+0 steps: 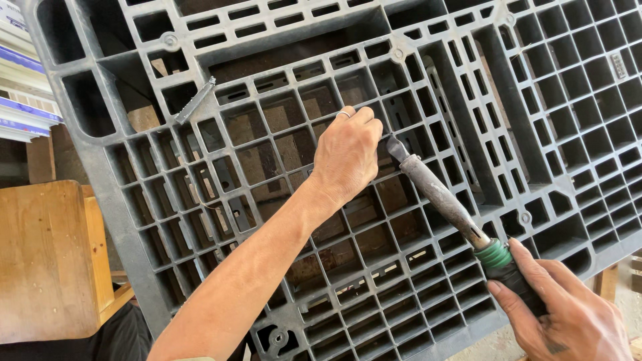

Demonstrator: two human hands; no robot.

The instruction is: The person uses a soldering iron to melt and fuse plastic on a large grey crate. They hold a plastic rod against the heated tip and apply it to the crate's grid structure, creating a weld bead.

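Grey plastic fills almost all we see: a big pallet (321, 134) made of many little square holes, tipped up in front of us. Our left hand (348, 157) rests on its ribs, the fingers curled over one bar, with a ring on one finger. We cannot tell how hard it grips.

Our right hand (568, 314) is closed around the dark handle of a long tool (441, 197) with a green collar. Its grey shaft runs up from that hand, and its tip sits just beside the left hand's fingers, against the pallet.

We think the pallet is stiff, hard and rather heavy, not soft at all. The ribs make good places to hook fingers in. The tool looks stiff too, and its handle is the part to hold.

A small grey metal piece (195, 100) lies up and away from the left hand. A wooden board (47, 261) stands far beyond our left arm.

The tool's tip is partly hidden by the fingers, and the right hand is cut off at the edge. What lies behind the holes is dark and hard to make out.
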